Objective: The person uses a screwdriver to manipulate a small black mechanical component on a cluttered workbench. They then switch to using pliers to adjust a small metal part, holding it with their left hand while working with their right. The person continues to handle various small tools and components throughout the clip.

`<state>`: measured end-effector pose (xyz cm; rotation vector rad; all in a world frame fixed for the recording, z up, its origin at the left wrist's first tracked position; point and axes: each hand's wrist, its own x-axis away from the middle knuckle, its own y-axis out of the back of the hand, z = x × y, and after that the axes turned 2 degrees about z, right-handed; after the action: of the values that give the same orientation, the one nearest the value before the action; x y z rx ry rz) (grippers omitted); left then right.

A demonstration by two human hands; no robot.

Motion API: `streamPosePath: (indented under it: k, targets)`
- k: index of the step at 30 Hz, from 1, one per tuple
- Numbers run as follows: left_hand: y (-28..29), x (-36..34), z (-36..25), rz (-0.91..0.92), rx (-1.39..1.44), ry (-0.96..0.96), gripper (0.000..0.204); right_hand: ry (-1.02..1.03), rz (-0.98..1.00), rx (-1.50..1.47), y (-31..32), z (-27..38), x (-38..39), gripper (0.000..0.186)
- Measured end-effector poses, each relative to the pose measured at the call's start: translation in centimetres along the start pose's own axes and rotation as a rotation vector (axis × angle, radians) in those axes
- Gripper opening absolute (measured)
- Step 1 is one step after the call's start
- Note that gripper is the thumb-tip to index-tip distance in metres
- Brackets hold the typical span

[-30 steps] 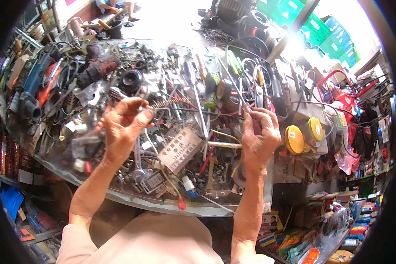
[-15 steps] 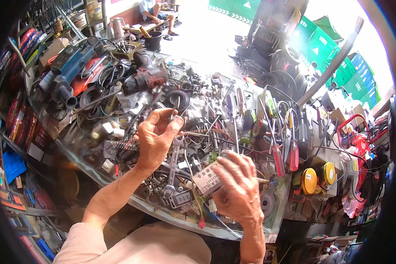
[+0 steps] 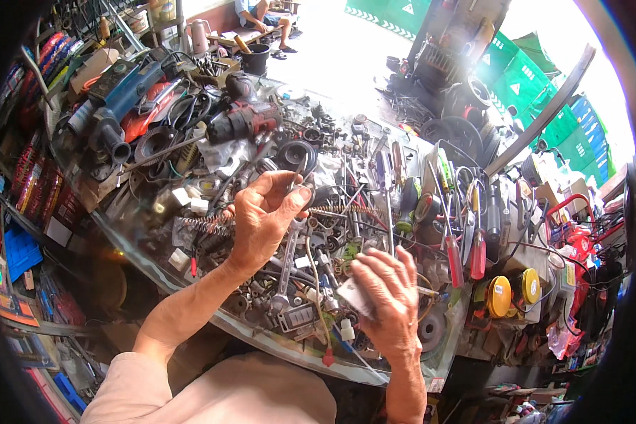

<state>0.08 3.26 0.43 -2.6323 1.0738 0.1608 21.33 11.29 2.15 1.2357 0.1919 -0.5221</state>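
Observation:
Raised over the cluttered bench, my left hand (image 3: 265, 215) pinches a small, thin metal piece (image 3: 299, 172) between thumb and fingertips. Its exact kind cannot be made out. My right hand (image 3: 391, 304), somewhat blurred, is closed on a pale printed card (image 3: 355, 295) over the near part of the bench. The card tilts now, and the palm and fingers hide part of it. Between my hands lies a combination spanner (image 3: 287, 272) among loose metal parts. A long coil spring (image 3: 343, 209) stretches across the pile just beyond the right hand.
A red and black power drill (image 3: 247, 121) and a blue power tool (image 3: 124, 95) lie at the back left. Red-handled screwdrivers (image 3: 478, 256) and two yellow round tins (image 3: 500, 293) are at the right. A glass-edged counter (image 3: 261, 344) runs along my front. A person (image 3: 265, 18) sits far back.
The card in my right hand has turned, and its printed face shows less. My left hand still pinches the metal piece. The whole view has shifted slightly.

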Motion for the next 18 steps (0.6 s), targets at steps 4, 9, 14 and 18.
streamPosePath:
  k: [4,9,14,18]
  targets:
    - [0.5,-0.1,0.3,-0.007,0.000,-0.019,0.019,-0.205,-0.458,-0.069,0.2,-0.3,0.2,0.042]
    - [0.3,-0.1,-0.1,-0.010,0.015,0.025,0.018,-0.436,-0.665,0.209,1.0,-1.1,0.3,0.035]
    - [0.3,-0.1,0.0,-0.007,0.013,0.039,0.020,-0.664,-0.717,-0.017,1.1,-1.3,0.6,0.042]
    - [0.4,-0.2,-0.3,-0.008,-0.004,0.030,0.021,-0.564,-0.815,-0.187,0.6,-1.4,0.3,0.046]
